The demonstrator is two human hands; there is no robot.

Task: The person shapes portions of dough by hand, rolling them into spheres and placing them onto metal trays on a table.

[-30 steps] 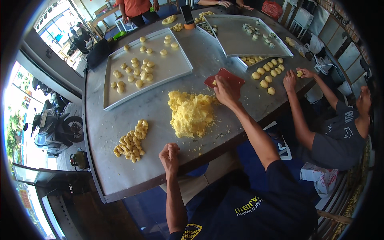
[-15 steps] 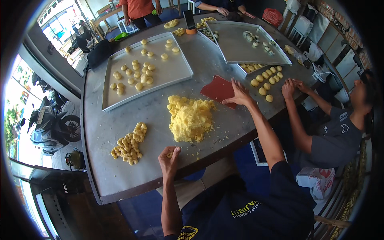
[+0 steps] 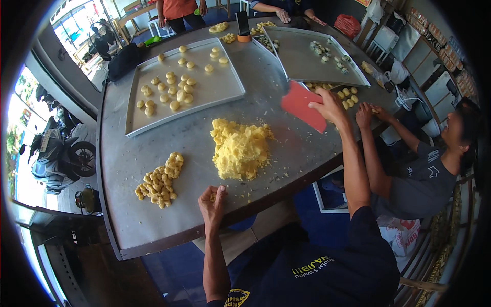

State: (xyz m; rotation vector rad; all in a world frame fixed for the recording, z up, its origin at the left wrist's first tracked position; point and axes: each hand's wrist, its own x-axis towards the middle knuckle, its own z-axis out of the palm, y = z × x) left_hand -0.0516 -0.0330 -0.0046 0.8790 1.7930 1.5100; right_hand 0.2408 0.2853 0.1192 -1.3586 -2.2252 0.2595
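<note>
My right hand (image 3: 330, 107) grips a red flat dough scraper (image 3: 303, 106), lifted above the table to the right of a crumbly yellow mound (image 3: 239, 151). The scraper's broad face is turned toward me. By the table's front edge, my left hand (image 3: 211, 204) is closed, with a small yellow piece showing between thumb and fingers; most of it is hidden. A pile of small dough lumps (image 3: 161, 183) lies to the left of the mound.
A metal tray (image 3: 204, 94) with several round dough balls lies at the far left. Another tray (image 3: 291, 56) holds greenish-white pieces. More dough balls (image 3: 349, 96) sit near a co-worker (image 3: 414, 169) at right. A phone on an orange stand (image 3: 243, 30) stands at the back.
My right hand has lifted the scraper off the tabletop and moved it to the right, tilting its face up. My left hand stays closed at the front edge.
</note>
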